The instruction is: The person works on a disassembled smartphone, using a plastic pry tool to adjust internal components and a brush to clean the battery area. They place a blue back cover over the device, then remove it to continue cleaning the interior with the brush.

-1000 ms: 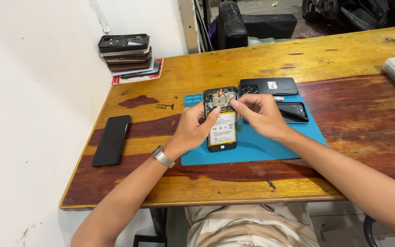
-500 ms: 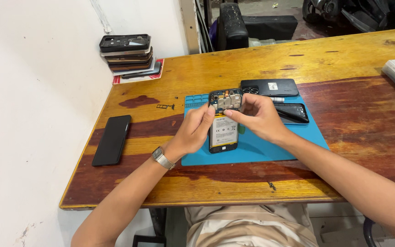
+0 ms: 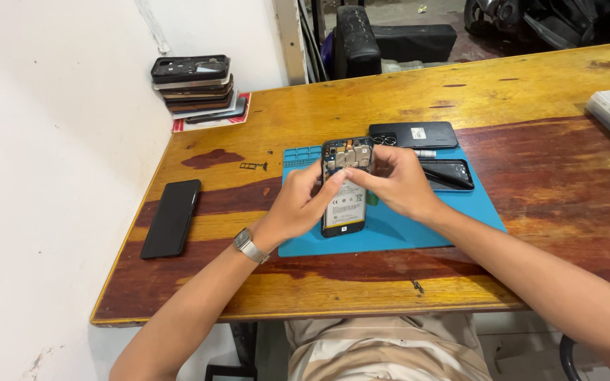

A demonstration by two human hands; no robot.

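- Fingers of both hands pinch the opened phone (image 3: 346, 185): left hand (image 3: 298, 206) grips its side, right hand (image 3: 398, 185) works the top.
- Phone sits mid-mat (image 3: 453, 222); back cover (image 3: 413, 134) lies at 1 o'clock.
- Best steady the frame, lifting gently near the board.

Opened smartphone (image 3: 346, 187): back cover off, black frame, white-labelled battery exposed in the lower body, circuit board and small components visible along the top end. Stands lengthwise on the blue work mat (image 3: 404, 229), top end raised off it.
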